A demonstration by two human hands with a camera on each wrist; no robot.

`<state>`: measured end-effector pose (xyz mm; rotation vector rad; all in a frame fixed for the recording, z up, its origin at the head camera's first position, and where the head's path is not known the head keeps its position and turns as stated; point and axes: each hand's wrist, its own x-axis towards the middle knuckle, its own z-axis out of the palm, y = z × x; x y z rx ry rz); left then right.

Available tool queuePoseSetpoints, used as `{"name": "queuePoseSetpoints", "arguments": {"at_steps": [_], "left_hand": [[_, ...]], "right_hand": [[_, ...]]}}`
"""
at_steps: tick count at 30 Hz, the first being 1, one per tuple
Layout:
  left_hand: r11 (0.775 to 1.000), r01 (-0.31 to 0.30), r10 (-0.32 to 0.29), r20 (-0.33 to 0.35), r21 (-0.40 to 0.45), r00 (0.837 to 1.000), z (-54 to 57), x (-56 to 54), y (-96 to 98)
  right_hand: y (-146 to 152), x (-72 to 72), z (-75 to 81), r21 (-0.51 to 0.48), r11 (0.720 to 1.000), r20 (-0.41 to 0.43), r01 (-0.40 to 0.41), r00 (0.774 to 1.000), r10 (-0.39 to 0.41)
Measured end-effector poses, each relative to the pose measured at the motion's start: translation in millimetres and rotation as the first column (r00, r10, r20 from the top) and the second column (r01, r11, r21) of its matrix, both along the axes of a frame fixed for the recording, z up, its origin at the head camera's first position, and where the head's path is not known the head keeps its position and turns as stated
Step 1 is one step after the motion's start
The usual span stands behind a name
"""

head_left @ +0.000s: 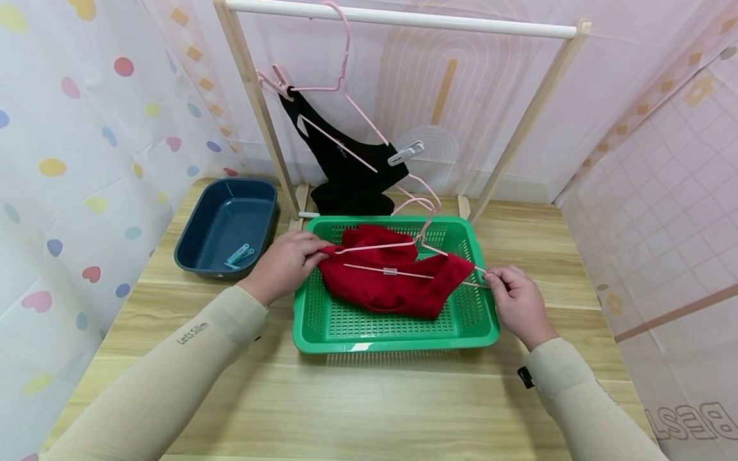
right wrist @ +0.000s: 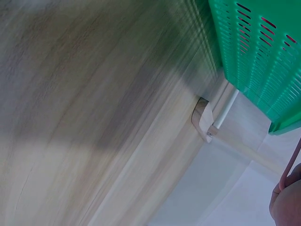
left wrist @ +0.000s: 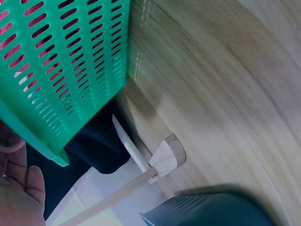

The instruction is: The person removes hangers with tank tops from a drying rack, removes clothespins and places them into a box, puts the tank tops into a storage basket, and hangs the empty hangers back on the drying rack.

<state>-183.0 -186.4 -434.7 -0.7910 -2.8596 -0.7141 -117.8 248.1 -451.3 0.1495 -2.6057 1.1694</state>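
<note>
Over the green basket, a red garment with a small white label hangs on a pink hanger. My left hand pinches the red cloth at the hanger's left end. At the other end, my right hand grips the bare tip of the hanger, just beyond the garment's right strap and the basket's right rim. More red cloth lies bunched behind the hanger. In the left wrist view the fingers of my left hand show only partly, beside the basket rim; in the right wrist view my right hand is cut off.
Behind the basket stands a rack with a white rail. From it a black garment hangs askew on another pink hanger, with a pink clip and a grey clip. A dark blue bin at left holds blue clips.
</note>
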Motion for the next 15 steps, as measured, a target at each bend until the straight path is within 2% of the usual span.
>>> {"name": "queuePoseSetpoints", "arguments": {"at_steps": [5, 9, 15], "left_hand": [[1.0, -0.021, 0.021, 0.04, 0.007, 0.999, 0.8, 0.6, -0.3], [0.998, -0.022, 0.018, 0.059, 0.062, 0.998, 3.6, 2.3, 2.7], [0.997, 0.013, -0.012, -0.014, 0.081, 1.0, 4.6, 2.4, 7.1]], "right_hand": [[3.0, -0.7, -3.0, 0.007, 1.0, -0.019, 0.012, 1.0, -0.012], [3.6, -0.6, -3.7, 0.006, 1.0, -0.021, 0.011, 1.0, -0.011], [3.1, 0.1, -3.1, 0.003, 1.0, -0.018, 0.01, 1.0, -0.01]]}}
